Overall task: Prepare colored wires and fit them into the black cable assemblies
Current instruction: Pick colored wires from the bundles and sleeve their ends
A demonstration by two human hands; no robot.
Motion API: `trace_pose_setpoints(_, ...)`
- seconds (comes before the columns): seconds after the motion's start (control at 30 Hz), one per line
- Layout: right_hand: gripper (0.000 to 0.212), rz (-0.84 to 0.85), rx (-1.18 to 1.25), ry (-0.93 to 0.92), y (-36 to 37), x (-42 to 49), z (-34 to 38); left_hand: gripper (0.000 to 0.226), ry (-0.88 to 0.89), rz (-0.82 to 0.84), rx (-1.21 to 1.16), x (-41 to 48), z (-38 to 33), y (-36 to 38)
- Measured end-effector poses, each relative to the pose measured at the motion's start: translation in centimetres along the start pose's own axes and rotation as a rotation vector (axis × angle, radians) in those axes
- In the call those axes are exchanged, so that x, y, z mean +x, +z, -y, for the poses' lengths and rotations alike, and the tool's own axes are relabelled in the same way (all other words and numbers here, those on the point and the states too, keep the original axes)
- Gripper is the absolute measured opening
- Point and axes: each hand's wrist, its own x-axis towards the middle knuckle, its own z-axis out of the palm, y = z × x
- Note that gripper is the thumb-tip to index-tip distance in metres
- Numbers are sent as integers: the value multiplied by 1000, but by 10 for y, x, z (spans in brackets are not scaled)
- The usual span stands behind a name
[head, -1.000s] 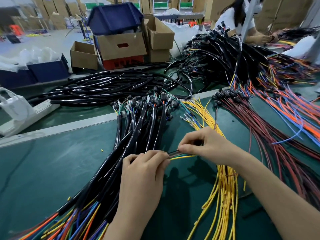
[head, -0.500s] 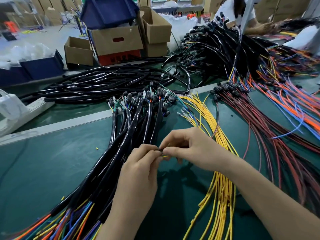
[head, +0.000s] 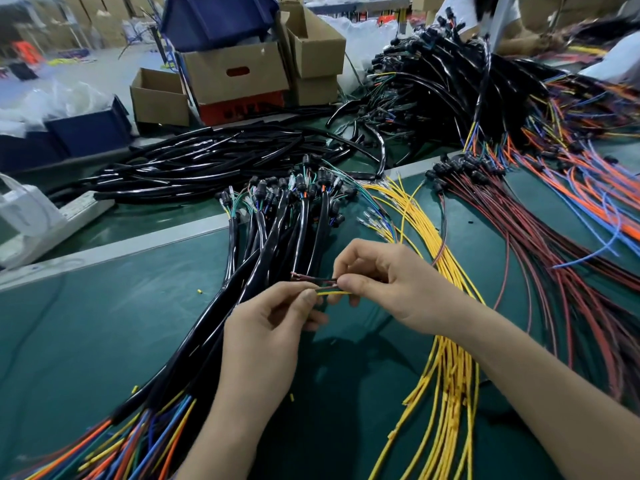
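The hands have come a little apart: the left hand (head: 273, 327) pinches the yellow wire (head: 334, 292), which lies sideways over the bench (head: 104, 323), and the right hand (head: 394, 282) pinches it too, with red wires (head: 310, 278) pointing left.

Yellow wires (head: 446, 358), dark red wires (head: 571, 289), black cable assemblies (head: 277, 237), green mat (head: 104, 306), blue bin (head: 214, 19)

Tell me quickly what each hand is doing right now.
Left hand: pinching the yellow wire between thumb and forefinger.
Right hand: pinching the dark red wires, and it also holds the yellow wire.
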Motion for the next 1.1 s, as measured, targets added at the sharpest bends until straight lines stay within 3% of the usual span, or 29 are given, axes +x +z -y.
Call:
trace_pose_setpoints(0.3,8,15,-149,6,-2,-3,3,16,-191,-35,-368,0,0,-2)
trace_pose_setpoints(0.63,11,69,-117,40,-5,-5,5,30,-187,59,-330,0,-2,-4)
trace_pose_setpoints(0.83,20,63,-99,24,-6,-5,5,15,-191,68,-346,0,-1,-6)
trace_pose_setpoints(1.1,15,33,-91,-16,-5,-4,-1,7,-195,59,-344,1,-1,-5)
